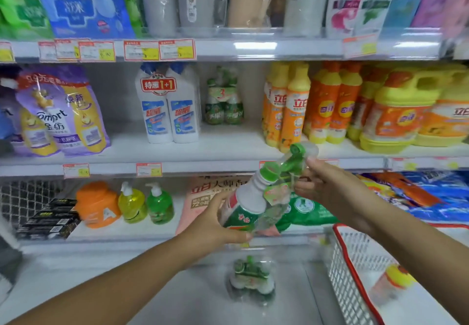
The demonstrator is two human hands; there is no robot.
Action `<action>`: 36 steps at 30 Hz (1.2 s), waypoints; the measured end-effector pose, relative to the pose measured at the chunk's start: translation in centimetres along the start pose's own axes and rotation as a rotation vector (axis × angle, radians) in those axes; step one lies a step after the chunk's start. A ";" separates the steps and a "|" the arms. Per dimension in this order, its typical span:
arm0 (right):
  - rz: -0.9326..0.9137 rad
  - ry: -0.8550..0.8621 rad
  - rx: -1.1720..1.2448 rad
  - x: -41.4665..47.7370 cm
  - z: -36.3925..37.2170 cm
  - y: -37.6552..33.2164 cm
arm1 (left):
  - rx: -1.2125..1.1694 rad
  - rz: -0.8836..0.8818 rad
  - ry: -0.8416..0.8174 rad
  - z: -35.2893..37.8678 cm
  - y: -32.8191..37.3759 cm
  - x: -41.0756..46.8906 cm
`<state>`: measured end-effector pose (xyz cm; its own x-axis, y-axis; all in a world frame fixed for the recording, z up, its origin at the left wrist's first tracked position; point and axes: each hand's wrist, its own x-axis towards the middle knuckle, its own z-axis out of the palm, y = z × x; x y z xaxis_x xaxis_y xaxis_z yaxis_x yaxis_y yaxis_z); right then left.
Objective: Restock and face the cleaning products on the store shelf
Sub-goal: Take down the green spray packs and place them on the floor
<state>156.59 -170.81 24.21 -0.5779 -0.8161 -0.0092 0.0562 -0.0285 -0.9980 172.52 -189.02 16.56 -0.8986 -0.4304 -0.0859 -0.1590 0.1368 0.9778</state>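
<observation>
The spray bottle pack (253, 199) is tilting between the left hand (215, 225), nearer and lower, and the right hand (327, 185) at its top end. Behind, on the middle shelf (228, 144), pouches (63, 114) are sitting left, twin bottles (167, 111) centre, soap bottles (291, 111) right. A basket (347, 279) is standing near right, holding a bottle (396, 279); another pack (251, 279) is lying near, below the hands.

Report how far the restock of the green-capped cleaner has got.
Looks done: one green-capped pack stands on the middle shelf beside the white twin bottles. In hand: the left hand and right hand hold a second wrapped pack, tilted, in front of that shelf. Left: a third pack on the floor and a yellow-capped bottle in the basket.
</observation>
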 end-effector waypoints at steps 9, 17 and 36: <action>0.117 0.097 0.088 -2.2 -3.9 2.4 | 0.279 -0.004 -0.015 1.2 -2.1 -0.3; 0.075 0.038 0.181 -2.7 -3.5 3.0 | 0.377 0.036 -0.047 0.7 -1.9 0.0; 0.008 0.047 -0.115 -1.5 -3.9 1.6 | -0.214 -0.220 -0.284 -2.1 -1.3 0.8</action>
<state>154.41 -167.39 22.41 -0.6154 -0.7880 -0.0172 -0.0316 0.0464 -0.9984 172.83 -191.37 15.64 -0.9346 -0.1616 -0.3170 -0.2978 -0.1324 0.9454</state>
